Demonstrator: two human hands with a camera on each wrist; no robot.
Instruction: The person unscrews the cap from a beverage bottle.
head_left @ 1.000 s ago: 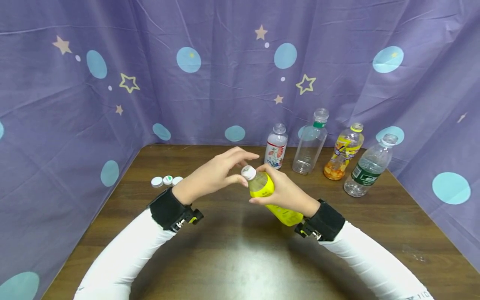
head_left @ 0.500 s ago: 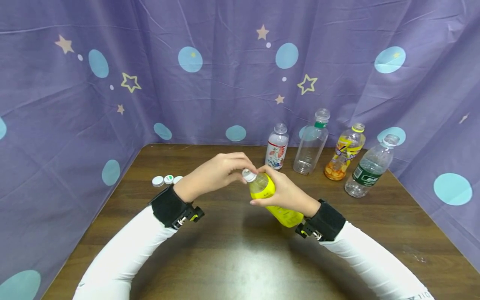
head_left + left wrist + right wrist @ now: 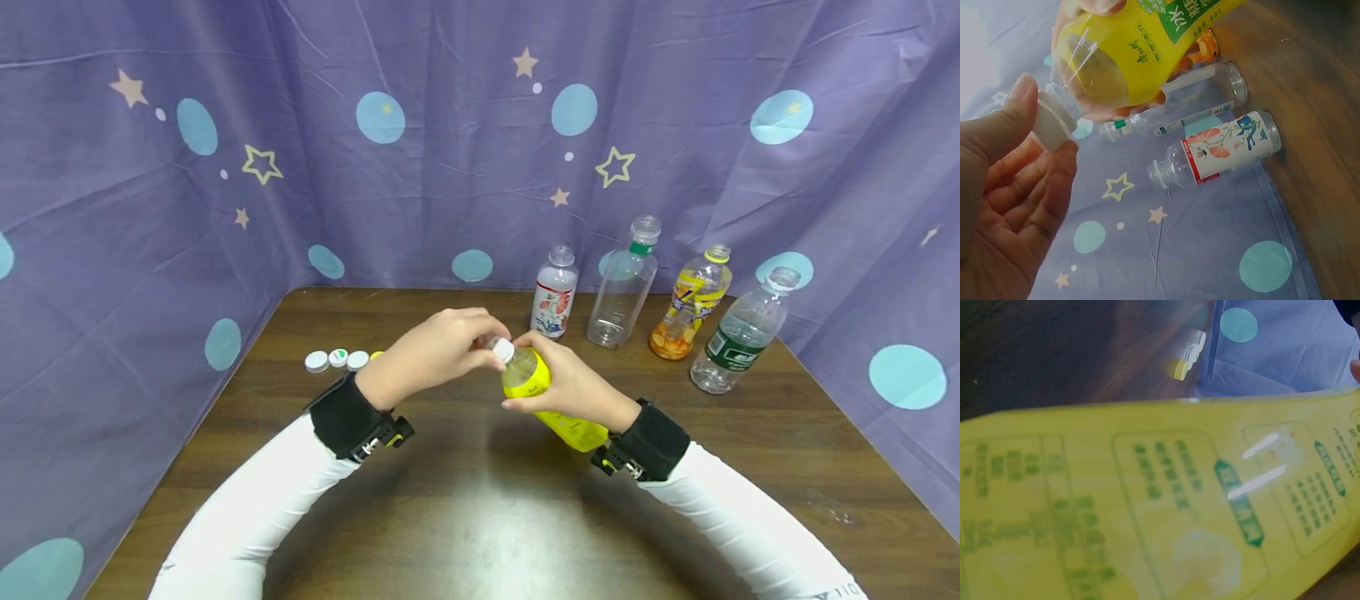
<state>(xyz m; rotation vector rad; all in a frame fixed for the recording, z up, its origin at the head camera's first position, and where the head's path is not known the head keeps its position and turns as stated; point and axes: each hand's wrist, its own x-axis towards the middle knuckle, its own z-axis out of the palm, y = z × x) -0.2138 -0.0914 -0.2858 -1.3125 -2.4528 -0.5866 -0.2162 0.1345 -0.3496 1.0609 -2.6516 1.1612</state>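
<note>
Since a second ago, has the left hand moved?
Yes. The left hand has closed its fingers round the white cap of the yellow bottle.

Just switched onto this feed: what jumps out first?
The yellow bottle at the table's centre, held tilted in the right hand while the left hand pinches its white cap. Behind it, four capless bottles stand in a row against the purple star curtain. A small cluster of loose caps lies on the wooden table at the left.
</note>
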